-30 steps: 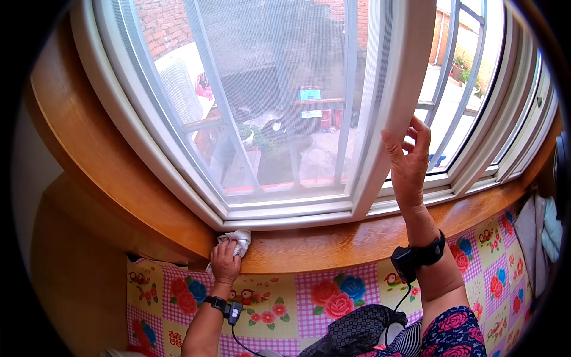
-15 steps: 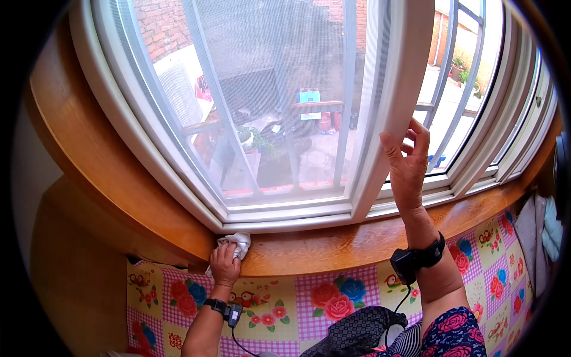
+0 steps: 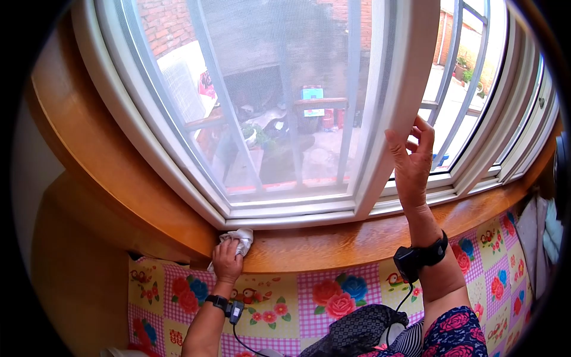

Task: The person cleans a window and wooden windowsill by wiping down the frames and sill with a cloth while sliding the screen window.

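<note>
My left hand [image 3: 227,260] presses a crumpled white cloth [image 3: 242,238] onto the left corner of the wooden sill [image 3: 309,245], just below the white window frame [image 3: 285,222]. The fingers are bent over the cloth and partly cover it. Higher up on the right, my right hand [image 3: 411,160] grips the upright edge of the screened window sash [image 3: 397,101], thumb on the near side and fingers curled round behind it. Each wrist wears a black band with a small device and a cable.
Patterned cloth [image 3: 339,291] with flowers and owls lies below the sill. Metal bars [image 3: 450,77] stand outside the window, with a brick wall and potted plants beyond. Folded grey and light blue fabric [image 3: 550,232] is at the far right.
The view has shifted very slightly. My left hand and the cloth remain in the sill's corner, and my right hand keeps its place on the sash edge.
</note>
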### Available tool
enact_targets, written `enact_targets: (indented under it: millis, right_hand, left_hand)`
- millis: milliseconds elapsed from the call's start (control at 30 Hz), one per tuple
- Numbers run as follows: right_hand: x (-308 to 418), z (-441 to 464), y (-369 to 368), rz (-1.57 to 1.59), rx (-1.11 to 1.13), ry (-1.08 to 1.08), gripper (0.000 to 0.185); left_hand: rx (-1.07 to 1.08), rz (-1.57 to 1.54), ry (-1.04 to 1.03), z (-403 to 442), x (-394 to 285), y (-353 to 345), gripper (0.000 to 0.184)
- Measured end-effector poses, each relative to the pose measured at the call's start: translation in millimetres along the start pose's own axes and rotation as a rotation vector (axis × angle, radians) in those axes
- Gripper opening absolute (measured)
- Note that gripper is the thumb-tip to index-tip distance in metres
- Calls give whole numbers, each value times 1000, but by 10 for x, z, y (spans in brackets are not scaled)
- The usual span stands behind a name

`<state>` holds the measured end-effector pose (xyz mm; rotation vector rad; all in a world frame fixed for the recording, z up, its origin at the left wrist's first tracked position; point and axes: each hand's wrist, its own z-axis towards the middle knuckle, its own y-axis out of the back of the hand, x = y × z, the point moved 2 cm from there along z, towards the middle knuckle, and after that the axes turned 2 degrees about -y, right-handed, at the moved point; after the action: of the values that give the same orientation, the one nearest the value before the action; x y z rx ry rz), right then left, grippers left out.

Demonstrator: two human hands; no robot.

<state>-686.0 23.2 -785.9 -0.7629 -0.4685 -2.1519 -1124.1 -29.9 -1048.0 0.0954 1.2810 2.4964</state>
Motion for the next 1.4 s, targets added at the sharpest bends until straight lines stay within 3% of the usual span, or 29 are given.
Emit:
enact_targets:
  millis: [533, 1033, 1133, 1233, 1400]
  right_hand:
    - [6, 2, -12, -8, -19, 67, 44]
    - [12, -2, -1, 35, 15, -11, 43]
    - [-6, -2, 2, 4, 4, 16, 54]
    - [6, -5, 9, 5, 13, -7, 54]
    - [34, 4, -2, 30, 11, 10, 44]
  left_hand:
    - [23, 10, 14, -1, -3, 1, 42]
    - [14, 2, 10, -7, 2, -1, 42]
    - [12, 0, 13, -6, 3, -4, 42]
    - [11, -1, 16, -5, -3, -1, 41]
    - [11, -1, 20, -8, 1, -3, 40]
